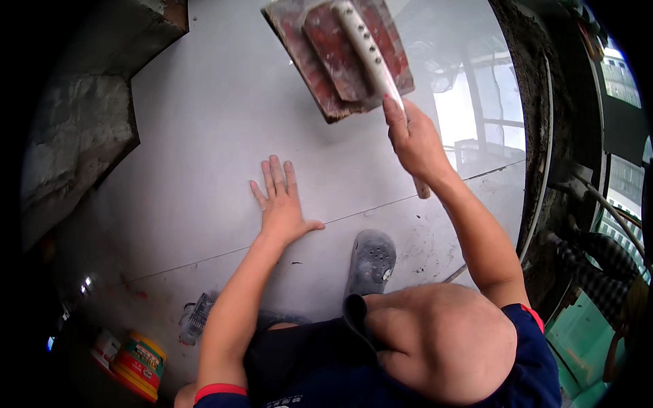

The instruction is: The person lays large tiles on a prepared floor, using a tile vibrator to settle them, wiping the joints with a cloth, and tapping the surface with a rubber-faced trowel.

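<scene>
Over the far part of a grey tile [204,136] is a red float [326,61], its white handle [371,54] gripped in the right hand [416,139]. The left hand [280,209] lies flat on the tile, fingers spread, thumb beside a joint [381,205].

Over on my right, bright light comes in, and a white shine sits on the big grey tile [204,136]. The bottom left is dark. Straight lines bend, and the corners go black.

From here it's a mottled red-and-grey rectangular float [328,60] with a dotted off-white handle [369,53]. The glossy floor tile [211,129] is pale grey.
</scene>
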Action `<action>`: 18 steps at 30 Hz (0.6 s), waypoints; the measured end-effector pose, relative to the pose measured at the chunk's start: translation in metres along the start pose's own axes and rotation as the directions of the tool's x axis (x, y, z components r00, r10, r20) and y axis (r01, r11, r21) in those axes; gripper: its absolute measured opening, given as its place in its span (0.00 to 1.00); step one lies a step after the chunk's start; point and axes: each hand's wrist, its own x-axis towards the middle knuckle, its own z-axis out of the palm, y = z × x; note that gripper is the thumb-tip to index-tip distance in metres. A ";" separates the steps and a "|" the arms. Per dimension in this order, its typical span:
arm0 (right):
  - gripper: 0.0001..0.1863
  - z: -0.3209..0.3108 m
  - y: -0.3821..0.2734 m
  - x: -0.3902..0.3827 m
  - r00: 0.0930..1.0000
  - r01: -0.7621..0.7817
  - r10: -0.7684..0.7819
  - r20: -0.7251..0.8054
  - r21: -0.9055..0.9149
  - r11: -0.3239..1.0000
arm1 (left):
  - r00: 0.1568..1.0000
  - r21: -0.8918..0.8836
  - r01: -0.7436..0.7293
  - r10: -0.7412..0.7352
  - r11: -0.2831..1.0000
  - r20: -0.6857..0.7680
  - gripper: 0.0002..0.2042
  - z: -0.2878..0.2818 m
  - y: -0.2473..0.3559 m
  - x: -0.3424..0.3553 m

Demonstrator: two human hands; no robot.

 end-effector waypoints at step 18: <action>0.32 -0.006 -0.012 0.022 0.981 0.025 -0.039 0.190 0.078 0.997 | 0.660 -0.041 0.198 -0.164 0.979 -0.733 0.37 0.048 0.019 0.070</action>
